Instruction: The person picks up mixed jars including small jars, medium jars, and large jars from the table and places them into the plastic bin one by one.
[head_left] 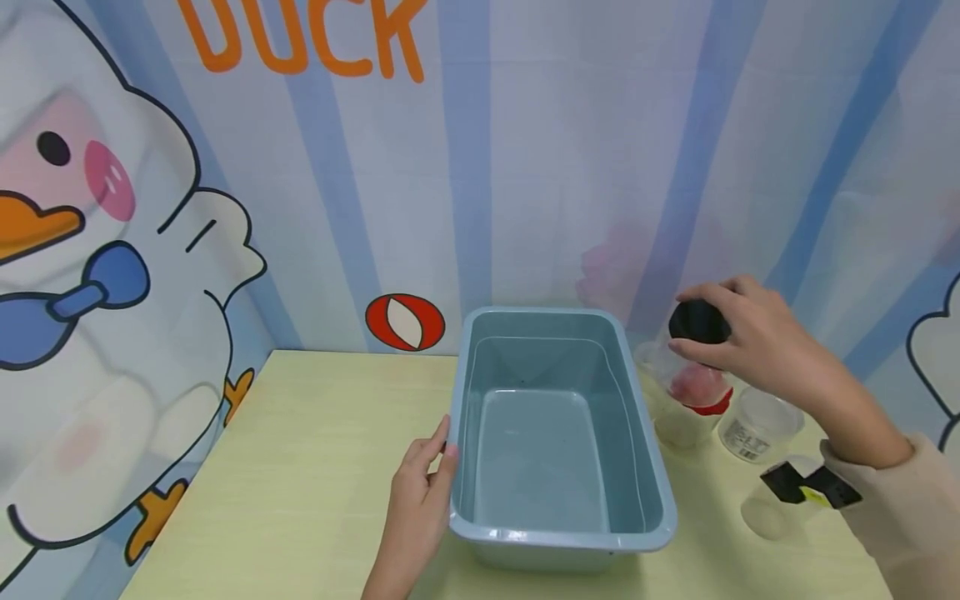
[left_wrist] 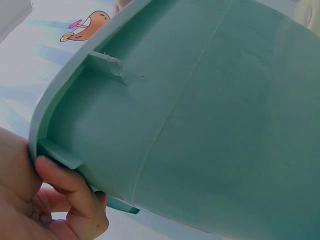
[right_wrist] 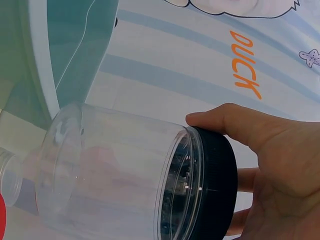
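While my left fingers (left_wrist: 65, 177) hold the tub (head_left: 562, 540), my right fingers (right_wrist: 215, 116) grip a jar (right_wrist: 125, 170) by its black lid (right_wrist: 220, 180): lifting step, presumably, next needing clearance over the tub.

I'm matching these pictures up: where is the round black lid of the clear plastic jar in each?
Head: the round black lid is right of centre, about mid-height.
Left wrist: not in it.
Right wrist: right of centre, low, on the clear plastic jar.
Shared landmark: the rectangular blue-grey plastic basin, in all three.
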